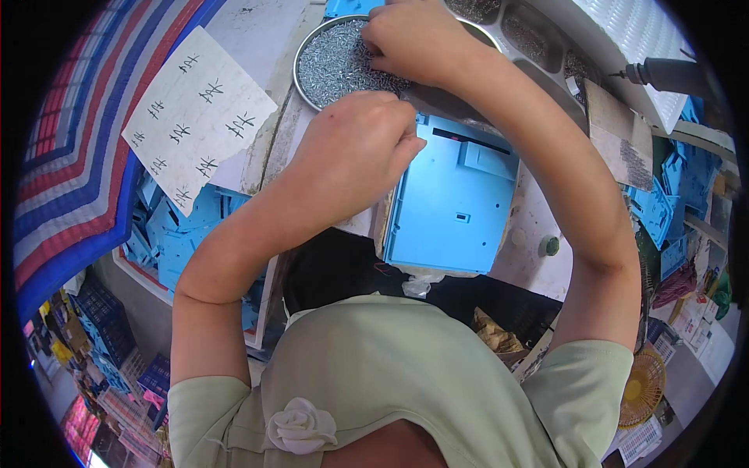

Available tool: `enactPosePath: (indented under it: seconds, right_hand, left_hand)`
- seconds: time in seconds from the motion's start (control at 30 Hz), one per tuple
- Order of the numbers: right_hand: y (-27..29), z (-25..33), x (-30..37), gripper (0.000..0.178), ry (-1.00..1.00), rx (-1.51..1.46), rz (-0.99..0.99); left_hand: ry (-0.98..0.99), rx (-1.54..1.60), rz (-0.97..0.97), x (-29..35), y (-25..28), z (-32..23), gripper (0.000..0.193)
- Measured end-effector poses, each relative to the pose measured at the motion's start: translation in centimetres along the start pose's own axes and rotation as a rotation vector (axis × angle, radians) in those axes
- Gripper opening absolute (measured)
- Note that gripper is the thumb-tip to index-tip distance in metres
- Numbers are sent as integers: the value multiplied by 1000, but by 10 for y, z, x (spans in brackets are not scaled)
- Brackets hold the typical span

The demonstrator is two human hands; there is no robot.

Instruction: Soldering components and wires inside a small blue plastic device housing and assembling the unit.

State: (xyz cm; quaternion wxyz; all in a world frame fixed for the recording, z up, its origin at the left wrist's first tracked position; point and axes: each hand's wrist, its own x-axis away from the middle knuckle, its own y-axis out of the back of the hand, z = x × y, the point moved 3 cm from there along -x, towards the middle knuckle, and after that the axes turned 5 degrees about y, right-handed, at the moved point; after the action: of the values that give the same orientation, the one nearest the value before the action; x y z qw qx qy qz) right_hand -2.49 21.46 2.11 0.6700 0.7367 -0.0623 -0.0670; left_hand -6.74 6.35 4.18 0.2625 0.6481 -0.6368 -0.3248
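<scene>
Two hands work close together at the far edge of the bench [538, 226]. My right hand [409, 39] is curled knuckles-up in the round pan [312, 47] of small silver screws [331, 66], fingers bent down into the heap, so I judge it is picking some up; what it has pinched, if anything, I cannot tell, since the fingertips are buried under the hand. My left hand [355, 148] is a loose fist just beside the top left corner of the blue plate [456, 203], which lies flat right before me, between the pan and my body, within easy reach of the screws. Whether the left hand holds a screw or merely steadies the plate is hidden by its own back. A driver [663, 74] rests on the white tray at the right, apart from both hands. A white sheet [195, 117] with pen marks lies to the left, above a bin of blue parts [168, 234]. More trays of screws at the top are cut off by the rim.
</scene>
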Motion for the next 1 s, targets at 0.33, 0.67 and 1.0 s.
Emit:
enactPosePath:
  seconds: [0.33, 0.67, 1.0]
  right_hand:
    - [7, 2, 13, 18, -1, -11, -173]
    - [63, 40, 203, 15, -287, -501, -468]
    - [24, 79, 239, 21, -414, -410, -578]
  left_hand:
    - [-186, -351, 42, -11, 3, -27, 13]
    - [-36, -501, -202, -17, 18, 64, 15]
    - [-67, -414, -247, -18, 9, 70, 19]
